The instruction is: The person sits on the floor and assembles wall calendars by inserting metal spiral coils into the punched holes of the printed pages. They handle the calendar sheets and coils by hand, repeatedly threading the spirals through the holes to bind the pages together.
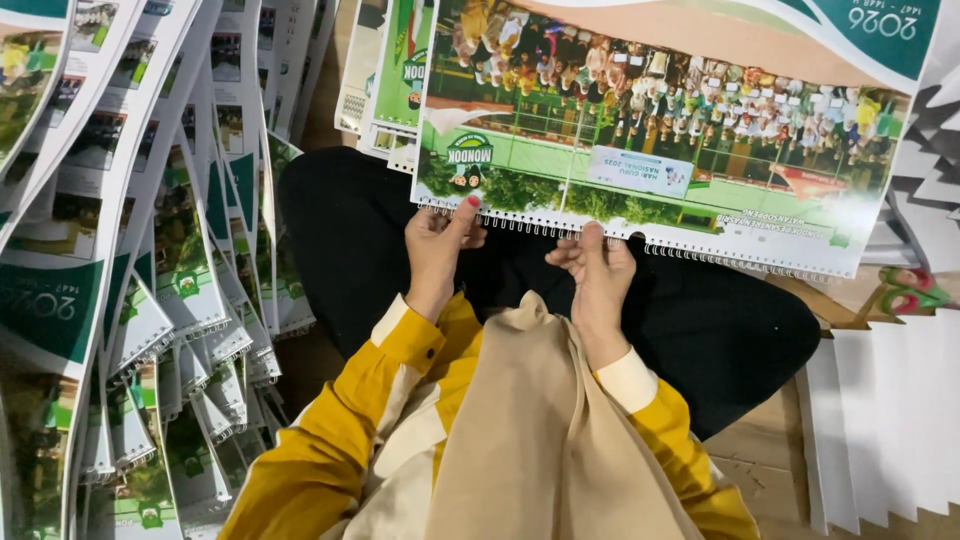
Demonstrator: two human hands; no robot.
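The left hand (437, 250) pinches the near edge of a calendar (660, 130), thumb on top at the wire binding (620, 240), fingers curled under the sheet. The right hand (598, 275) grips the same edge just to the right, its fingers closed over the binding and the thumb tucked beneath. Both hands are shut on the calendar, near each other but apart.

The calendar lies flat across a lap in black cloth (400, 250), its bound edge nearest the person and the rest stretching far and right. Its top sheet shows a crowd photo above a green field. Yellow sleeves (330, 440) with cream cuffs lead back from the wrists, and a beige scarf (540, 430) hangs between them.

To the left, a fanned heap of calendars (150, 300) overlaps down the floor. More sheets (385, 70) lie far behind the held one. To the right, near, stands a stack of white cards (890, 420) on the wooden floor (760, 460).
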